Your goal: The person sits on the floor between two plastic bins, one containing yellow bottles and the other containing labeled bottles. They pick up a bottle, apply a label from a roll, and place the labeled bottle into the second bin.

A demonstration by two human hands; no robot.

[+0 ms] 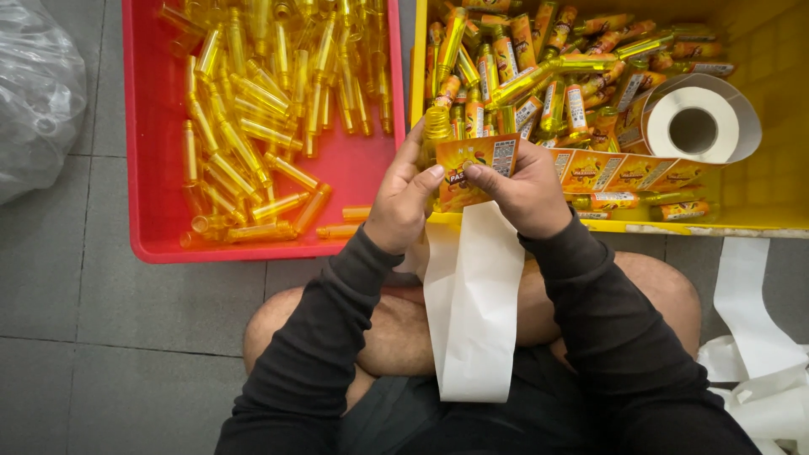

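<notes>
White backing strip point(472, 312) hung over the knees. Above it, the left hand point(403, 202) gripped a yellow bottle point(436, 128) while the right hand point(524, 187) pinched an orange label point(472, 168) against it. Beyond sat 2 bins, red point(143, 168) and yellow point(775, 109).

Both arms run forward from the lower frame in dark long sleeves, converging above the bare knees. The left hand point(403, 205) sits knuckles-up, fingers curled, thumb extended toward the right hand, its fingertips pinched against a yellow bottle point(436, 128). The right hand point(524, 189) lies just right of that bottle, back of hand upward, thumb and forefinger closed on the bottle's orange label. The two thumbs nearly meet. Both wrists are slightly bent inward.
</notes>
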